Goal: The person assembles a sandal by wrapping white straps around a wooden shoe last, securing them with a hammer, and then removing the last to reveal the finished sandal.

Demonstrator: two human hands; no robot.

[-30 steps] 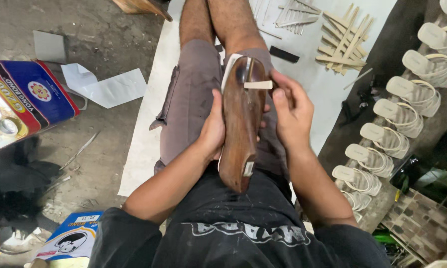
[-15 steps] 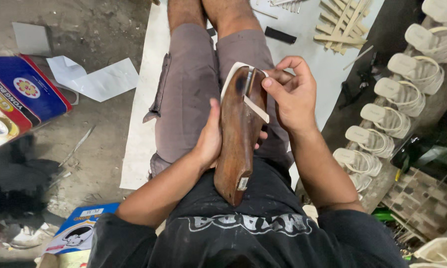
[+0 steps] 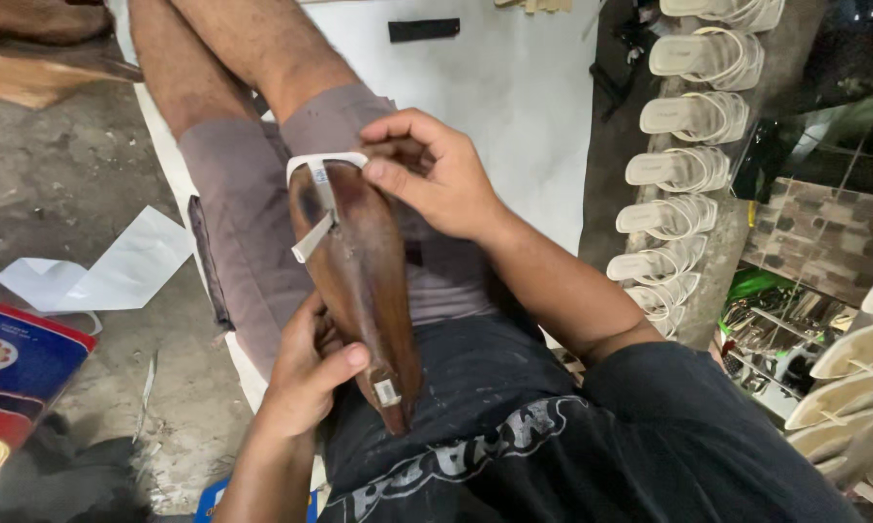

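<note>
The right hand (image 3: 436, 179) has moved from the last's side up to its toe, where its fingers now pinch the white strap (image 3: 325, 165) over the tip. The left hand (image 3: 306, 373) has slid down the last (image 3: 359, 281) to grip near the heel. A loose strap end (image 3: 312, 237) now hangs across the wood
</note>
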